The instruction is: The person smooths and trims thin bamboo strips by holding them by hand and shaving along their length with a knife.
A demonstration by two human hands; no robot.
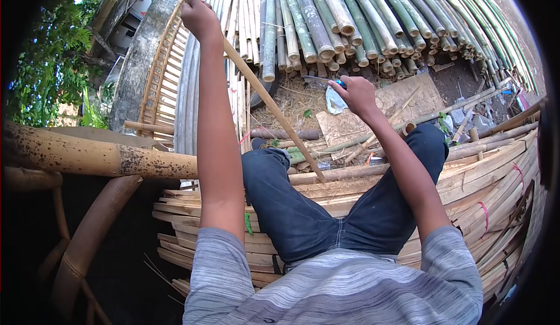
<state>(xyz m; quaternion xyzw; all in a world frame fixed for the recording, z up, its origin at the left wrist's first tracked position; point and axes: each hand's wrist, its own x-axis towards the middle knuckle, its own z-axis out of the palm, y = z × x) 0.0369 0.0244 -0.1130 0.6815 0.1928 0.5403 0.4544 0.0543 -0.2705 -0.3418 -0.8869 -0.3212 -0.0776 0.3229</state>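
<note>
My left hand (200, 17) is raised at the upper left, its fingers wrapped round a long, thin bamboo pole (268, 98). The pole slants down to the right, its lower end between my knees. My right hand (356, 95) is closed on the blue handle of a knife (318, 80), held out beyond my right knee. The blade points left and stays apart from the pole. Behind and below the knife lies a pale plastic scrap (335, 101).
Stacked bamboo poles (329, 18) fill the top. Split bamboo strips (466, 194) lie beneath and beside my legs. A thick spotted bamboo pole (87, 154) crosses the left side. Beyond it stand a bamboo ladder-like frame (156, 80) and a wall (135, 74). Flattened board (408, 98) lies ahead.
</note>
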